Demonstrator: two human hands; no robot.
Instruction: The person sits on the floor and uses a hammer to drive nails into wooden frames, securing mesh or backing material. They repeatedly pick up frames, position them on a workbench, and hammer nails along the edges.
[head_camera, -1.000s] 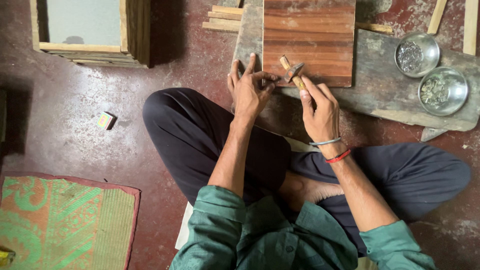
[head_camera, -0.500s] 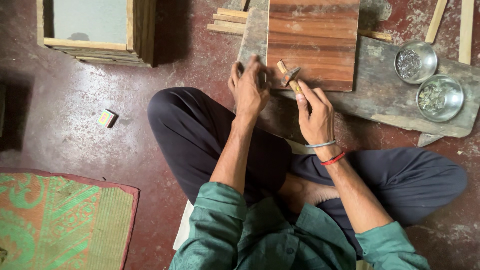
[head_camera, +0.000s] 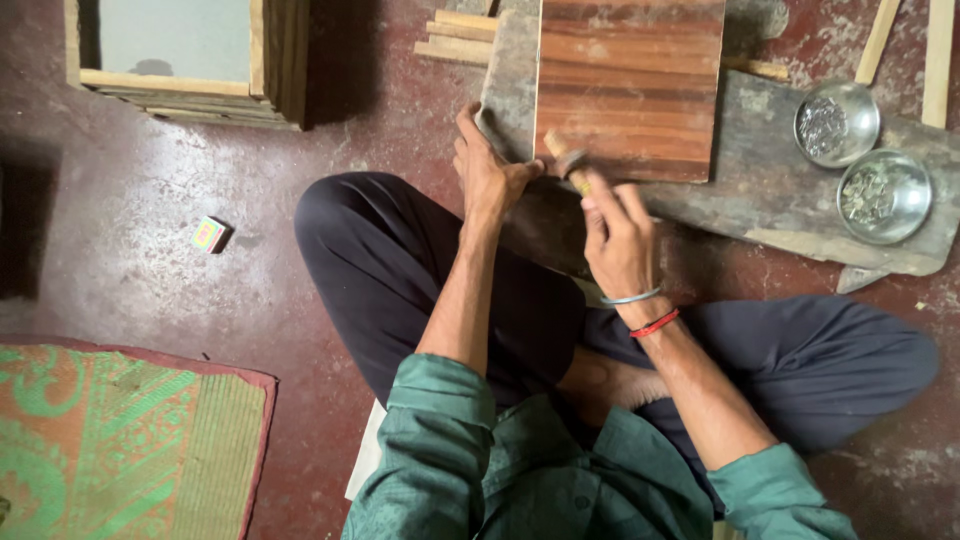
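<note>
two steel bowls (head_camera: 862, 160) sat far right | small box (head_camera: 208, 234) lay left on floor | green mat (head_camera: 110, 440) near left | wooden frame (head_camera: 190, 60) far left

A single head-worn camera looks almost straight down from close above the seated person's lap, taking in both forearms, crossed legs, the floor (head_camera: 150, 250) and the plank (head_camera: 800, 200) at the frame's top edge.

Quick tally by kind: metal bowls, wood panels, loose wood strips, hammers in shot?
Metal bowls: 2, one above the other, both on the grey slab
Striped wood panel: 1
Loose wood strips: at least 5; the left pile is too stacked to count exactly
Hammer: 1, in the right hand
Total: at least 9
</note>
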